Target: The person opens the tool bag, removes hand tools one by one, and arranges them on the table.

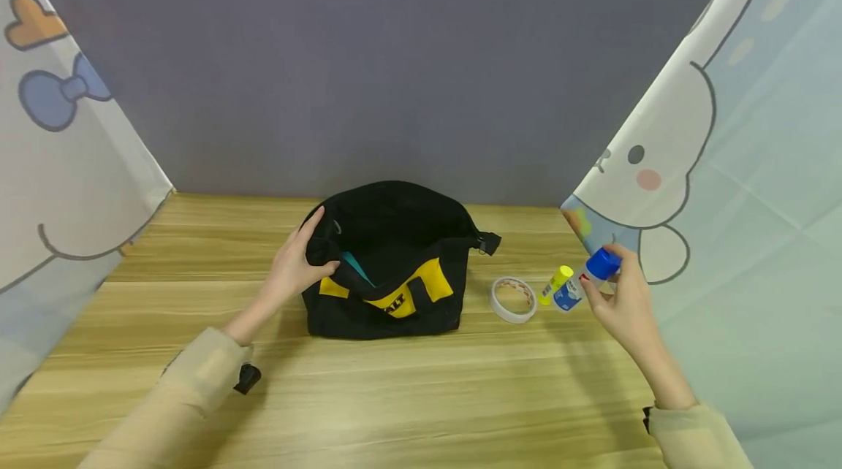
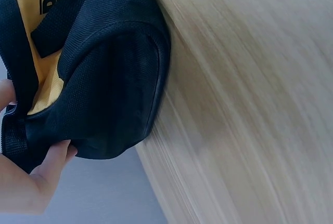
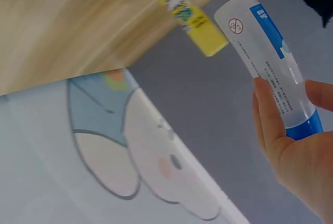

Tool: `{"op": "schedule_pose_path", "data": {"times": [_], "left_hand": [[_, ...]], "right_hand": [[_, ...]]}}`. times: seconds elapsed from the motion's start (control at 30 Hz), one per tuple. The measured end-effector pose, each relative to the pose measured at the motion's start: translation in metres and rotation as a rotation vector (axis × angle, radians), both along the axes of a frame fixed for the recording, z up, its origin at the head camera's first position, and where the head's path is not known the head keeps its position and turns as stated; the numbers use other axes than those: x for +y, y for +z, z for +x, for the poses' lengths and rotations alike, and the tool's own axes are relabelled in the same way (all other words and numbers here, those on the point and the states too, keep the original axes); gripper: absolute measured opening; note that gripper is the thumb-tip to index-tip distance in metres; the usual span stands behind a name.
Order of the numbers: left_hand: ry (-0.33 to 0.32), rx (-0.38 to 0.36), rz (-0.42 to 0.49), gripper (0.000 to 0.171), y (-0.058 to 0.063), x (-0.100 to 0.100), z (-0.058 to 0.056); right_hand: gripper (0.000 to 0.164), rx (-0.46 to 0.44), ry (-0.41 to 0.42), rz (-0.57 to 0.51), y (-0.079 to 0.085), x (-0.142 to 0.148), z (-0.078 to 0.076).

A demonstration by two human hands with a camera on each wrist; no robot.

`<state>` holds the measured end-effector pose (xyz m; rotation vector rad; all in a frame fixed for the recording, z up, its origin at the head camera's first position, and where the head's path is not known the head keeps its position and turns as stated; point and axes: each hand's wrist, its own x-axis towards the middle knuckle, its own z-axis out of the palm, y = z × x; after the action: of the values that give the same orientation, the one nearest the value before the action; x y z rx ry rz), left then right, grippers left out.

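Note:
A black and yellow tool bag (image 1: pixel 395 308) stands on the table with its mouth open. My left hand (image 1: pixel 301 264) grips its rim at the left end, and in the left wrist view the fingers (image 2: pixel 54 161) press into the black cloth. A strip of teal shows just inside the mouth; the rest of the inside is dark. On the right, my right hand (image 1: pixel 625 304) holds a white bottle with a blue cap (image 3: pixel 265 52) near its capped end, tilted and raised off the table. Beside the bottle stands a yellow glue stick (image 1: pixel 556 285).
A roll of white tape (image 1: pixel 514 300) lies between the bag and the glue stick. The bag's zipper end (image 1: pixel 488 242) sticks out to the right. Printed cloths (image 1: pixel 737 184) hang at both sides, and a grey backdrop (image 1: pixel 395 74) rises behind the wooden table (image 1: pixel 408 396).

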<state>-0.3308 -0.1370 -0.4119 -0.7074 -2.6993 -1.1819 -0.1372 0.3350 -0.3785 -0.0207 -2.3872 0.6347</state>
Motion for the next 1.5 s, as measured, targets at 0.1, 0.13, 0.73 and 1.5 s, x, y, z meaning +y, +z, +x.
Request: {"op": "schedule_pose_path", "data": {"times": [0.1,0.13,0.73,1.5], "left_hand": [[-0.003,0.012,-0.002,0.099,0.000,-0.002,-0.001],[-0.003,0.016,-0.004,0.099,0.000,-0.003,-0.001],[0.001,-0.007,-0.042,0.101,0.000,0.000,-0.001],[0.014,-0.005,-0.027,0.100,0.000,0.002,0.002]], "right_hand": [[0.065,-0.007,-0.033,0.007,-0.005,0.007,0.003],[0.064,-0.009,-0.041,0.008,-0.007,0.008,0.004],[0.063,0.026,-0.165,0.008,-0.050,0.048,-0.005],[0.063,0.029,-0.115,-0.024,-0.071,0.056,-0.031]]}}
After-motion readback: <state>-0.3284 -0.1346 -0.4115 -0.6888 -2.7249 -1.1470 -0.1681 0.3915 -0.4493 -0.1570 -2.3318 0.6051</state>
